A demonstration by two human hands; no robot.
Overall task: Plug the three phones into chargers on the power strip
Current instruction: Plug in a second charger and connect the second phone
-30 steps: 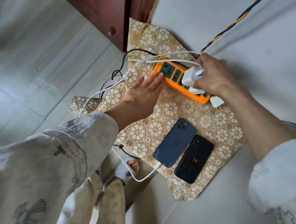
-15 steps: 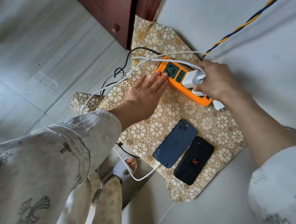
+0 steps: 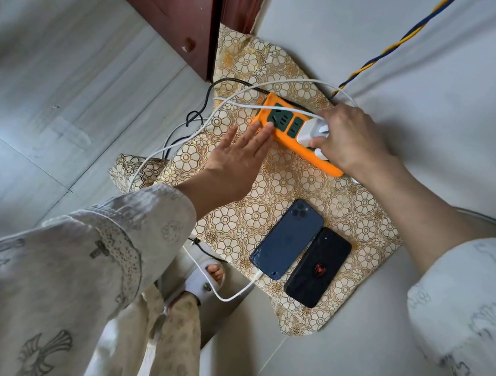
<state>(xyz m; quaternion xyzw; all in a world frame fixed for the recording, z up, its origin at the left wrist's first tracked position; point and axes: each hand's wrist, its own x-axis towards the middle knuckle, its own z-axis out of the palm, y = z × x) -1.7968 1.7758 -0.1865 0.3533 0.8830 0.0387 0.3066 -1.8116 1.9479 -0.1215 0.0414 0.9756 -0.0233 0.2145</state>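
While pinching white charger (image 3: 309, 132) at orange power strip (image 3: 295, 132), 12 o'clock on floral cloth (image 3: 274, 191): right hand (image 3: 349, 141), fingers curled. Left hand (image 3: 238, 158) flat, fingers straight, tips pressing strip's end. Blue phone (image 3: 286, 238), w/ white cable (image 3: 226, 292) plugged in, touching black phone (image 3: 318, 268), 5 o'clock.

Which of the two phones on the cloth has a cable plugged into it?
The blue phone, the one on the left. A white cable enters its bottom edge. The black phone with the red spider has none visible.
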